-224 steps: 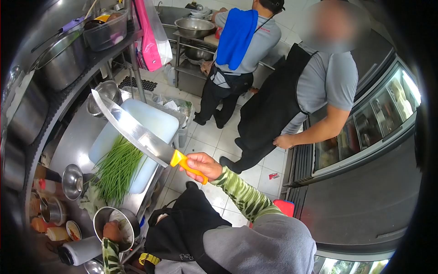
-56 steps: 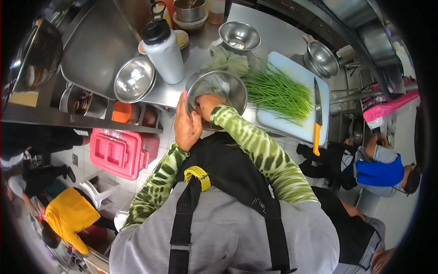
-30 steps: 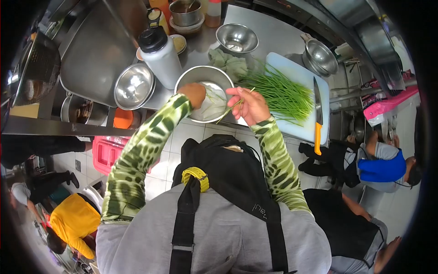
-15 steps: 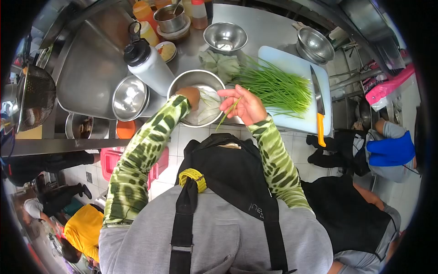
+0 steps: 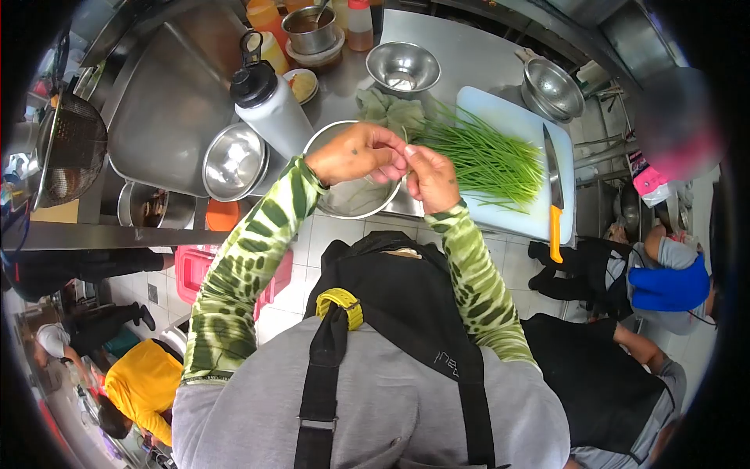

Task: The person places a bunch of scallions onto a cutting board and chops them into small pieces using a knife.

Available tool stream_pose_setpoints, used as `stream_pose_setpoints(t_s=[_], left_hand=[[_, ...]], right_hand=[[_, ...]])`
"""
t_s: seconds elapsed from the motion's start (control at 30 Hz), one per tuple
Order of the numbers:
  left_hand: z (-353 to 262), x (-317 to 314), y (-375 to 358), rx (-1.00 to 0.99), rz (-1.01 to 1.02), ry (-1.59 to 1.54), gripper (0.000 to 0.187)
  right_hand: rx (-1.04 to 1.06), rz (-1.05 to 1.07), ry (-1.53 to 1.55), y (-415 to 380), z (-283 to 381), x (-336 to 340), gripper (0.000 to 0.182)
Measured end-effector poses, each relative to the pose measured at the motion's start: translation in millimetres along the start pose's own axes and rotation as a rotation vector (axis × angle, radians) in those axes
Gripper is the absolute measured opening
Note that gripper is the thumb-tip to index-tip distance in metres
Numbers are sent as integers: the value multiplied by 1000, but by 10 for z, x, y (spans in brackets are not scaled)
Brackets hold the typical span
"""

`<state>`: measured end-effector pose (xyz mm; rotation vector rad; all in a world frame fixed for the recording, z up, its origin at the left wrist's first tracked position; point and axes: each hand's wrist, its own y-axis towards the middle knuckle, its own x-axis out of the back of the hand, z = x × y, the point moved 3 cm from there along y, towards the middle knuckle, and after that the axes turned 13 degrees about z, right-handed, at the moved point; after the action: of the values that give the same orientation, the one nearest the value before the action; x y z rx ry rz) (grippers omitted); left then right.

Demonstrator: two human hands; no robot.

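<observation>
Both my hands meet above the right rim of a metal pot [image 5: 355, 205] holding pale pieces in liquid. My left hand [image 5: 359, 154] pinches at the fingertips, and my right hand [image 5: 434, 178] pinches against it; a thin green strand [image 5: 405, 134] shows at their fingers. Which hand grips it is hard to tell. To the right, a pile of long green stalks [image 5: 492, 160] lies on a white cutting board [image 5: 480, 102]. A knife with an orange handle [image 5: 555, 234] rests along the board's right side. Behind my hands sits a crumpled grey-green cloth [image 5: 391, 109].
A white bottle [image 5: 273, 113] and stacked metal bowls [image 5: 234, 162] stand left of the pot. Another metal bowl [image 5: 403, 66] is behind, a strainer bowl [image 5: 553, 87] at the back right. Sauce bottles line the back. Several people are around, one in yellow [image 5: 143, 387].
My left hand has come up out of the pot and moved right to meet my right hand. My right hand's fingers have closed into a pinch. The view has shifted slightly.
</observation>
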<state>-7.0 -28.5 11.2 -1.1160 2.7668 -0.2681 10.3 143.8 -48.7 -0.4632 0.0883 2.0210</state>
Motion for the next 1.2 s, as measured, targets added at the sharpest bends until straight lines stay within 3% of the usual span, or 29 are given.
stream_pose_setpoints(t_s=[0.03,0.13,0.23,0.33,0.37,0.4,0.47,0.5,0.53,0.6,0.67,0.73,0.9,0.93,0.97,1.0,1.07,1.13,1.2], left_hand=[[-2,15,4,13,18,-11,21],[61,167,73,105,-39,541,25],[535,263,238,280,99,1246,36],[793,253,336,204,177,1369,41],[820,242,357,268,196,1414,37],[863,249,340,269,176,1416,35],[947,307,354,305,168,1410,31],[820,236,341,293,212,1465,28],[958,320,380,298,242,1488,26],[1000,354,333,272,175,1430,26],[1173,464,318,299,160,1443,29],[1088,396,301,307,174,1468,40],[1223,483,353,330,150,1467,29],[1146,430,338,244,198,1450,24],[1136,406,366,351,207,1466,21],[863,228,342,351,251,1485,22],[879,338,292,182,82,1469,20],[755,429,286,181,42,1471,18],[806,532,332,329,85,1526,15]], right_hand=[[7,-20,-17,-11,-12,49,31],[-9,-41,-3,-59,-11,141,26],[-98,-26,49,-136,-26,241,21],[67,57,-273,-139,-109,180,20],[195,108,-484,-114,-213,188,24],[44,203,-424,-156,-257,163,27],[127,386,-413,-138,-395,123,36],[165,379,-657,-135,-341,95,39],[275,360,-567,-88,-535,117,40],[217,321,-790,-135,-379,77,44],[338,269,-865,-118,-421,69,47],[237,245,-887,-138,-389,49,50],[403,256,-841,-177,-409,67,46],[418,262,-786,-204,-383,66,41],[411,287,-767,-175,-455,90,38],[327,278,-759,-224,-391,64,37],[261,236,-765,-222,-432,120,46],[269,210,-808,-255,-381,142,46],[163,236,-812,-265,-302,164,46]])
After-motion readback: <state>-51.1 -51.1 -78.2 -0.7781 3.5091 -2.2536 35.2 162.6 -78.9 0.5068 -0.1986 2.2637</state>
